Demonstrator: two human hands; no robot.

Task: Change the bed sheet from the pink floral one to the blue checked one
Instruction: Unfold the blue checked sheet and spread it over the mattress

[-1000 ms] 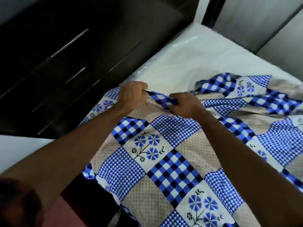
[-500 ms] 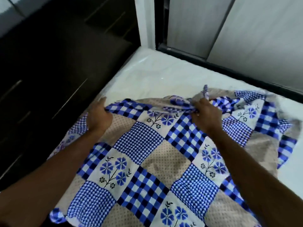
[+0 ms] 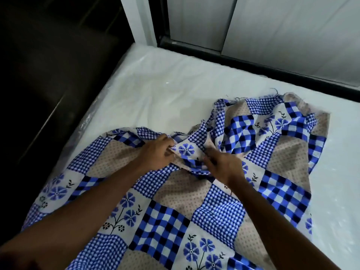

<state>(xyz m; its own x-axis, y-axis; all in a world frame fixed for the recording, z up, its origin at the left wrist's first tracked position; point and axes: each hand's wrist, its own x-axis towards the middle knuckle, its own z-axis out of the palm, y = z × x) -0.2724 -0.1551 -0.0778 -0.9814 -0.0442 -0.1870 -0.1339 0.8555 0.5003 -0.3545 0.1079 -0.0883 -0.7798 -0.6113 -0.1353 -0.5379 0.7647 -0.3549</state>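
blue checked sheet [image 3: 161,221]: light, limp cloth, likely bunches | left hand [image 3: 155,151]: grips gathered edge | right hand [image 3: 224,164]: pinches fold just beside | best hold: frayed hem beyond right hand

text: none legible | labels: none | brands: none | numbers: none

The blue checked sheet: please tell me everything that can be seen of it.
The sheet looks like thin printed cloth, a patchwork of blue checked squares, blue flower squares and beige dotted squares. It lies crumpled and only partly spread on the white mattress, whose far part is bare. Its far edge is frayed, with loose threads. The left hand and the right hand grip bunched folds of it, close together.
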